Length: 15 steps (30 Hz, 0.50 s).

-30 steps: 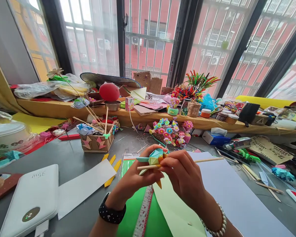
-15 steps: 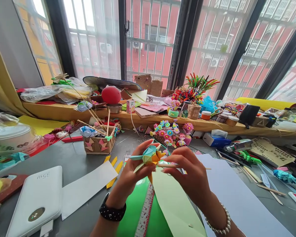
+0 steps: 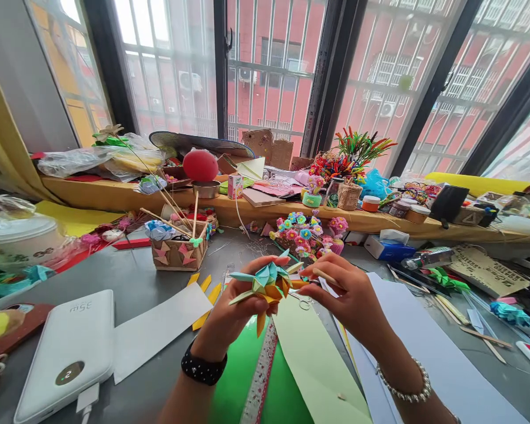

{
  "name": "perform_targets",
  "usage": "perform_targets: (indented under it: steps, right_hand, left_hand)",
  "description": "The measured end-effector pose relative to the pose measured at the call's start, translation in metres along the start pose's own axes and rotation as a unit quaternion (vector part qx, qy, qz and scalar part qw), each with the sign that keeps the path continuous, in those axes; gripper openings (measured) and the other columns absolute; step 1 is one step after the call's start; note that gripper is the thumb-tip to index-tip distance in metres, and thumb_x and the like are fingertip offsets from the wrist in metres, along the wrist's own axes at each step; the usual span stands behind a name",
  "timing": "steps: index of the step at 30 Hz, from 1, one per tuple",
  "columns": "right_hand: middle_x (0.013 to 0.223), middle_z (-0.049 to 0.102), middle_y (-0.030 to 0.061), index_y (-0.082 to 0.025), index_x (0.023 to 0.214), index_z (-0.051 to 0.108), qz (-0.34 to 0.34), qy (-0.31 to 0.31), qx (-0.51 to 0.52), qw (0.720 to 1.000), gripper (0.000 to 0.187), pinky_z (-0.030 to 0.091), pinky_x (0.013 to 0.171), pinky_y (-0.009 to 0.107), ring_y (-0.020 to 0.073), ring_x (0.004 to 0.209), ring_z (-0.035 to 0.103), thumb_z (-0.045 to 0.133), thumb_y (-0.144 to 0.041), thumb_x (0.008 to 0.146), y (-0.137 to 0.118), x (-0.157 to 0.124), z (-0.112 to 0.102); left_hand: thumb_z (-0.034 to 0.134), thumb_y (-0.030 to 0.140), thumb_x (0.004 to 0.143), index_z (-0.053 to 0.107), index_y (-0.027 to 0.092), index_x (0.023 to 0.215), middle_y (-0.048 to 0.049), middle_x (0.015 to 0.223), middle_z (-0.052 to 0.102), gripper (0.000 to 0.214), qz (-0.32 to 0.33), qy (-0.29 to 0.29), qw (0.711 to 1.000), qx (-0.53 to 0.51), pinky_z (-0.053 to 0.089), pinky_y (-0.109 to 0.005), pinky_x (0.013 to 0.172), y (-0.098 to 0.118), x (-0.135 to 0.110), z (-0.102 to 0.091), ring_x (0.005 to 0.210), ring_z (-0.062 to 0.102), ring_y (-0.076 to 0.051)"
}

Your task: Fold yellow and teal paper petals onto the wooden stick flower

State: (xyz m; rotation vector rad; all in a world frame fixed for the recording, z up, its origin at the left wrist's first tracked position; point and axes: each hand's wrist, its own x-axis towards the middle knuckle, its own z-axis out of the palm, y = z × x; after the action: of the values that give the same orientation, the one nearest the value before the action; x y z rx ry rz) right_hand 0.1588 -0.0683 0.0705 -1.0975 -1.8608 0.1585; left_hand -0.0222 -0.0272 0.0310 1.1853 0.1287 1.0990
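Note:
A folded paper flower (image 3: 269, 282) with blue, orange and pale green pointed petals is held in my left hand (image 3: 234, 315), its fingers wrapped around the underside. My right hand (image 3: 347, 291) is closed around a thin wooden stick (image 3: 329, 278), which lies across its fingers. The thumb and index fingertip of that hand are beside the orange petal tips at the flower's right; whether they touch the paper I cannot tell. Below the hands lie a pale green paper sheet (image 3: 315, 353), a patterned ruler-like strip (image 3: 260, 374) and a green surface (image 3: 234, 377). Scissors (image 3: 304, 302) show partly behind the flower.
Left of my hands are a white power bank (image 3: 70, 347), a white paper strip (image 3: 159, 330) and a cardboard basket (image 3: 176, 253) with sticks. Crocheted-looking flowers (image 3: 307, 232) stand behind. White sheets (image 3: 437, 353) and loose sticks (image 3: 453, 312) lie right. A cluttered ledge (image 3: 265, 206) runs along the windows.
The stick, earlier lying level and reaching toward the flower, is now tilted and drawn back within my right hand. The flower has turned slightly, showing more of its petals.

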Motion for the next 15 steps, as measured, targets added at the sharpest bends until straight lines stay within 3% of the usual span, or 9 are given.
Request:
perform_targets:
  steps: [6,11,15]
  right_hand:
    - [0.069,0.06,0.0014,-0.017,0.079,0.067,-0.056,0.004,0.016,0.998,0.009,0.045,0.053,0.019,0.0096,0.058,0.055,0.061,-0.021,0.075,-0.007,-0.002,0.003]
    - [0.066,0.059,0.0028,-0.014,0.079,0.068,-0.088,0.017,-0.007,0.996,0.01,0.043,0.05,0.019,0.0099,0.055,0.055,0.061,-0.021,0.075,-0.01,-0.005,0.004]
    - [0.065,0.059,0.0026,-0.016,0.079,0.067,-0.099,0.014,-0.017,0.995,0.011,0.044,0.05,0.02,0.01,0.055,0.054,0.059,-0.024,0.077,-0.013,-0.005,0.006]
  left_hand:
    - [0.071,0.028,0.063,0.058,0.026,0.109,-0.0031,0.116,0.058,0.049,0.001,-0.005,1.0,-0.004,0.043,-0.018,0.058,-0.001,0.0,-0.003,0.062,0.052,-0.008]
    - [0.071,0.032,0.062,0.058,0.027,0.109,-0.0038,0.116,0.059,0.049,0.004,0.024,1.0,-0.007,0.044,-0.02,0.062,0.002,0.001,0.003,0.065,0.056,-0.01]
    - [0.07,0.037,0.062,0.054,0.027,0.116,-0.0049,0.115,0.059,0.057,-0.018,0.059,0.998,0.002,0.043,-0.027,0.074,0.006,0.0,0.008,0.085,0.058,-0.02]
